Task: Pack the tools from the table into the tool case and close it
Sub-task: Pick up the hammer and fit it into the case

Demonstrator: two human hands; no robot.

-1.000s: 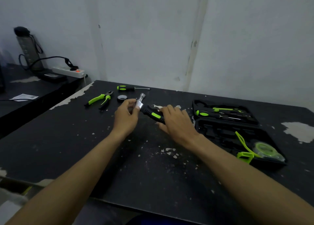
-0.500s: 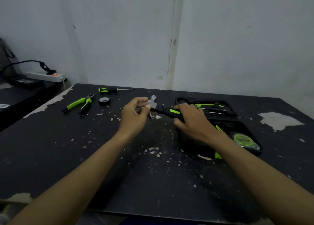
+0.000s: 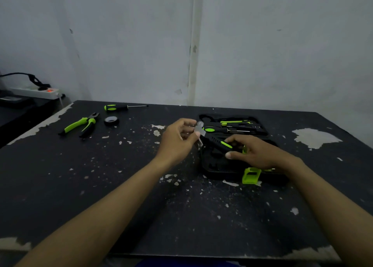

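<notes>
Hammer now over tool case, both hands gripping; chipped black table.

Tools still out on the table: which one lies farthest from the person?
The screwdriver, lying along the far edge near the wall. The pliers and the tape roll sit nearer.

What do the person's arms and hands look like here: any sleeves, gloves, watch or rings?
Both forearms are bare from the bottom edge of the frame up to the wrists, with no sleeves in view. The left hand and right hand are ungloved. No watch, bracelet or ring is visible, though the light is dim. Fingernails look short and unpainted.
</notes>
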